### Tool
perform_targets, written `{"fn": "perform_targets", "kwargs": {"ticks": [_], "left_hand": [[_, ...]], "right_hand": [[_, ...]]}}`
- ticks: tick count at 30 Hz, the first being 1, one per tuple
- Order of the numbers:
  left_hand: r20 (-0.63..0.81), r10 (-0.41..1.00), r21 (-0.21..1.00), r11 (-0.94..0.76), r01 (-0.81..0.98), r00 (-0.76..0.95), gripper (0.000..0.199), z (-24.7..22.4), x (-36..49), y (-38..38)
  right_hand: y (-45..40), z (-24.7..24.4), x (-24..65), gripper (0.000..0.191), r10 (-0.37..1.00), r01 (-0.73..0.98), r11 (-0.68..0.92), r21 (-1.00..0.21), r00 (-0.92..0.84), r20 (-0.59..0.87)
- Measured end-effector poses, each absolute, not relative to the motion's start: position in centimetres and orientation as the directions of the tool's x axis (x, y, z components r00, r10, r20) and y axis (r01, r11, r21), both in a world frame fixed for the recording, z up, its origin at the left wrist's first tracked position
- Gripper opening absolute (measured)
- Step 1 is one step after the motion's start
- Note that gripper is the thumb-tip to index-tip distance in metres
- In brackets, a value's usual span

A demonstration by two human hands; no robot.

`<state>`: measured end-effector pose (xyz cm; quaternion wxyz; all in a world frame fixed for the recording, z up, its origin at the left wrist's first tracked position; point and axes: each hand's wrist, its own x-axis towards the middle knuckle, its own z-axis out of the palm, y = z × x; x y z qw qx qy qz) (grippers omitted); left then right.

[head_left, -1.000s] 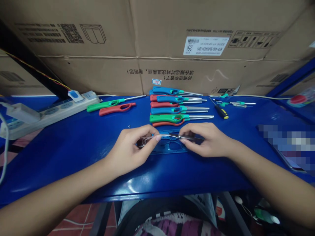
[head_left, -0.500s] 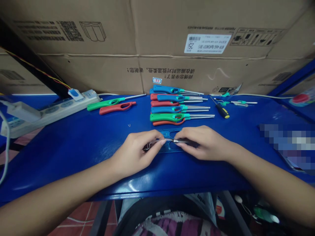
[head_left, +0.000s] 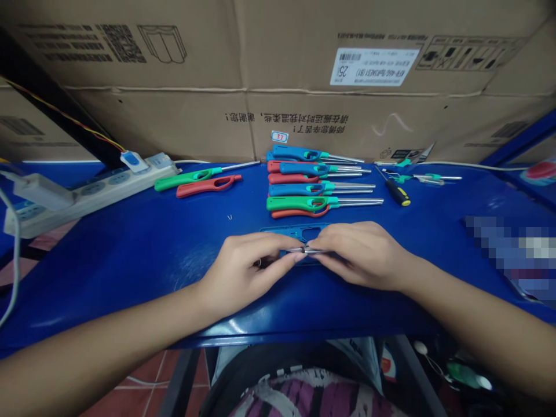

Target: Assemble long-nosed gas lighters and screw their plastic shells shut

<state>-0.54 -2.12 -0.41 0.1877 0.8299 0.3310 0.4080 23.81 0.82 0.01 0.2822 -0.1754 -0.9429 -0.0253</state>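
skinny silvery metal piece point(head_left: 315, 251), held roughly level, over blue plastic lighter shell point(head_left: 284, 231), flat between front and back edges of the desk point(head_left: 143, 255), probably two halves, kinda hidden tho

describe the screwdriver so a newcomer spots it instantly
On the blue table, find the stacked lighters. Just right of them lies the screwdriver, its black-and-yellow handle setting it apart from the teal-and-metal pieces beside it.

Workshop — screwdriver point(head_left: 398, 193), lighter shells point(head_left: 282, 230), workbench point(head_left: 143, 249)
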Motion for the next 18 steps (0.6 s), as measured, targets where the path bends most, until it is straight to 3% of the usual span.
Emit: {"fn": "perform_targets", "kwargs": {"ticks": [10,18], "left_hand": [[0.618,0.655,0.522,-0.755,0.397,0.434,0.012,-0.19,-0.57,-2.28],[0.619,0.589,0.444,-0.808,0.386,0.52,0.017,-0.63,-1.01,-1.83]], "right_hand": [[0.76,0.5,23.53,0.018,0.336,0.358,0.932,-0.051,-0.805,0.489],[0.76,0.41,23.6,0.018,0.334,0.358,0.933,-0.045,-0.809,0.483]]}}
